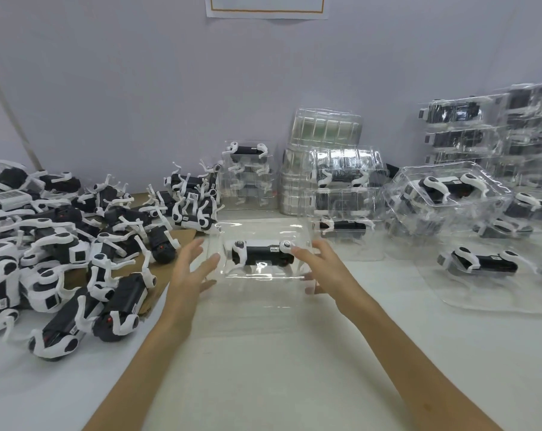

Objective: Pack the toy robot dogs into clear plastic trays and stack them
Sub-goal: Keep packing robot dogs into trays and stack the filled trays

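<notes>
Two hands, one tray: my left hand (190, 269) and right hand (322, 265) flank a clear plastic tray (263, 293) on the white table (279, 368). Fingers of both hands are straight and spread, not curled. The left fingertips lie at the tray's left wall, and the right index finger lies over its top right corner. Both thumbs show blurred through the plastic at the near edge. I cannot tell whether either hand presses or only touches. Between the hands, inside the tray, is one toy robot dog (262, 256) with a black body and white legs, lying lengthwise from left to right with a small label on its flank. Left of my left hand is a heap of loose robot dogs (61, 244), tangled, partly on a brown cardboard sheet (182, 236). Beyond the gap between the hands, against the wall (139, 88), is a short stack of packed trays (248, 175). Beyond my right hand is a taller stack (344, 188), with empty trays (325, 129) on top. Further right, one packed tray (447, 188) sits tilted on others, and behind it is another stack (465, 129). Right of my right hand and well apart, a single packed tray (481, 262) lies flat on the table. High on the wall is the lower edge of a paper sheet (266, 7) with an orange border.
</notes>
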`<action>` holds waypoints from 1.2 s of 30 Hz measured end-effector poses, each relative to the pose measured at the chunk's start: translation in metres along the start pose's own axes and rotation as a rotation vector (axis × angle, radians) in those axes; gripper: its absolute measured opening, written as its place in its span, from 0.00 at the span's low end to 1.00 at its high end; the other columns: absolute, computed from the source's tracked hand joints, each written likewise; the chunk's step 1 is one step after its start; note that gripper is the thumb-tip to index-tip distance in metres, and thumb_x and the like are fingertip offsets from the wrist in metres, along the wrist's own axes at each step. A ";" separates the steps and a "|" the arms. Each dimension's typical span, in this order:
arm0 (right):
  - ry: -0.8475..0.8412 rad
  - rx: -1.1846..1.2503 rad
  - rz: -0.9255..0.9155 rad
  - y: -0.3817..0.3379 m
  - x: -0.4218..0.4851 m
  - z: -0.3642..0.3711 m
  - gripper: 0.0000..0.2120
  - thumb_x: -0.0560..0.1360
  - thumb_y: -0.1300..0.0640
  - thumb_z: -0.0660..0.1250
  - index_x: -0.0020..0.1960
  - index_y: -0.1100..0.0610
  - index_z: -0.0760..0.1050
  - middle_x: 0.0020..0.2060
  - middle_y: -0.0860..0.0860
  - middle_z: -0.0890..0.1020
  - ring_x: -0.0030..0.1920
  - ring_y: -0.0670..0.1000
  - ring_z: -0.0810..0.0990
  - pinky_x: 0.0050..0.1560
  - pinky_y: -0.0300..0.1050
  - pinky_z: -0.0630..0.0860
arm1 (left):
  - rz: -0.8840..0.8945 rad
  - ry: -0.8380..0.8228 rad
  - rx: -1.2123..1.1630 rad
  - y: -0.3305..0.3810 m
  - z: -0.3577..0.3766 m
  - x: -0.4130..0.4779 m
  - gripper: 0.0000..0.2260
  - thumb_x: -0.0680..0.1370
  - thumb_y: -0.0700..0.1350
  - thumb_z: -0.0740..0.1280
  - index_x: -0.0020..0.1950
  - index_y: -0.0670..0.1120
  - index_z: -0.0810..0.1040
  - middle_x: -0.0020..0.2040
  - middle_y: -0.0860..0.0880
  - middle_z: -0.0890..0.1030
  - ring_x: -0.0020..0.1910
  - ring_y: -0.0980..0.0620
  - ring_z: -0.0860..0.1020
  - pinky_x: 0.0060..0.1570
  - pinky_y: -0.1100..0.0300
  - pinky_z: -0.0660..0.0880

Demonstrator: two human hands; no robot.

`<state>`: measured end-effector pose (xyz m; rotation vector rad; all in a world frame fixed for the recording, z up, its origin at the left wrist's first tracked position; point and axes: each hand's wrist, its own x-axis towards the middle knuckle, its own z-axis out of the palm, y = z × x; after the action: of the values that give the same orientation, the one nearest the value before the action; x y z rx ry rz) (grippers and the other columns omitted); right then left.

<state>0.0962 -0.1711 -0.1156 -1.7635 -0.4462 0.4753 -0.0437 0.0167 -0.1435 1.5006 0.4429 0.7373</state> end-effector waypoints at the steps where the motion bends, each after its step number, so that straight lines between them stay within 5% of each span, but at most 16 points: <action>1: -0.010 -0.040 0.016 0.001 0.000 -0.001 0.25 0.79 0.43 0.66 0.73 0.48 0.65 0.60 0.47 0.76 0.53 0.48 0.78 0.48 0.45 0.76 | -0.033 -0.014 -0.010 0.000 -0.001 0.000 0.25 0.69 0.57 0.68 0.66 0.59 0.73 0.70 0.52 0.72 0.67 0.50 0.74 0.63 0.51 0.73; 5: 0.020 -0.210 -0.121 0.005 -0.001 -0.001 0.32 0.79 0.44 0.66 0.79 0.48 0.58 0.78 0.46 0.60 0.77 0.48 0.60 0.70 0.46 0.61 | -0.117 -0.033 0.015 -0.002 0.003 -0.002 0.29 0.69 0.57 0.70 0.70 0.58 0.71 0.70 0.51 0.71 0.71 0.52 0.68 0.70 0.52 0.63; 10: 0.010 -0.610 -0.626 0.007 -0.011 0.016 0.31 0.78 0.48 0.69 0.77 0.43 0.62 0.79 0.42 0.58 0.78 0.42 0.54 0.77 0.46 0.52 | -0.087 0.045 0.080 -0.005 0.003 0.000 0.21 0.78 0.47 0.69 0.70 0.56 0.70 0.69 0.52 0.72 0.68 0.53 0.70 0.67 0.52 0.66; 14: -0.055 -0.934 -0.784 0.018 -0.008 0.031 0.28 0.80 0.49 0.64 0.77 0.40 0.60 0.79 0.41 0.57 0.79 0.44 0.51 0.75 0.41 0.42 | -0.095 0.088 0.150 -0.005 0.003 -0.001 0.16 0.79 0.43 0.68 0.66 0.53 0.73 0.66 0.50 0.74 0.54 0.62 0.74 0.66 0.48 0.71; 19: -0.053 -1.094 -0.813 0.018 0.015 0.040 0.31 0.80 0.63 0.58 0.77 0.39 0.59 0.77 0.43 0.64 0.76 0.46 0.61 0.73 0.45 0.51 | -0.092 0.170 0.177 -0.006 0.005 -0.002 0.14 0.80 0.40 0.66 0.65 0.51 0.73 0.62 0.50 0.75 0.49 0.65 0.74 0.59 0.52 0.71; 22: -0.068 -1.101 -0.823 0.013 0.036 0.042 0.35 0.77 0.69 0.57 0.78 0.41 0.60 0.77 0.44 0.65 0.76 0.46 0.61 0.73 0.45 0.52 | -0.108 0.177 0.181 -0.006 0.006 -0.002 0.14 0.80 0.40 0.66 0.64 0.51 0.73 0.62 0.50 0.74 0.53 0.59 0.75 0.59 0.51 0.71; 25: -0.104 -1.120 -0.810 0.008 0.060 0.043 0.36 0.77 0.68 0.59 0.78 0.42 0.58 0.77 0.46 0.64 0.76 0.48 0.60 0.74 0.45 0.50 | -0.120 0.176 0.192 -0.005 0.006 -0.003 0.14 0.79 0.40 0.66 0.63 0.52 0.73 0.62 0.51 0.74 0.60 0.49 0.76 0.59 0.51 0.71; 31: -0.064 -1.170 -0.705 0.000 0.097 0.042 0.34 0.76 0.63 0.62 0.78 0.44 0.59 0.75 0.48 0.67 0.76 0.51 0.62 0.75 0.50 0.53 | -0.134 0.180 0.174 -0.004 0.004 -0.003 0.14 0.79 0.40 0.66 0.63 0.52 0.73 0.62 0.51 0.74 0.56 0.48 0.77 0.57 0.50 0.72; 36: -0.028 -1.287 -0.563 -0.002 0.113 0.045 0.35 0.78 0.59 0.62 0.80 0.46 0.51 0.78 0.51 0.59 0.80 0.55 0.51 0.77 0.62 0.42 | -0.128 0.159 0.186 -0.006 0.004 -0.002 0.13 0.79 0.41 0.65 0.62 0.52 0.72 0.63 0.50 0.73 0.57 0.48 0.77 0.55 0.53 0.73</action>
<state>0.1674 -0.0739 -0.1332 -2.6611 -1.4320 -0.3049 -0.0416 0.0126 -0.1496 1.5756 0.7384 0.7321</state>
